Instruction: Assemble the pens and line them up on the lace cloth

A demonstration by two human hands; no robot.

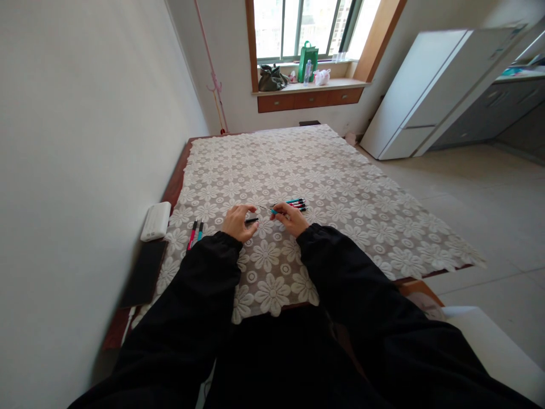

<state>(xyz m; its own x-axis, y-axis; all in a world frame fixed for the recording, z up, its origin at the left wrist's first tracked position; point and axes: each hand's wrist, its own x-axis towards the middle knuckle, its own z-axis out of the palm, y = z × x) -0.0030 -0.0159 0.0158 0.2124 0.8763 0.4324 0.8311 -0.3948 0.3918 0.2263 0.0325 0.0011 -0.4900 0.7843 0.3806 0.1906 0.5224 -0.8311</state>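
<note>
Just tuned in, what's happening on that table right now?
A person in black sleeves works at a table covered with a white lace floral cloth. The left hand pinches a small black pen piece, while the right hand holds a thin teal pen part; the two pieces sit close but apart. A small cluster of teal and pink pens lies just beyond the right hand. One pink and one teal pen lie left of the left hand, near a white box.
</note>
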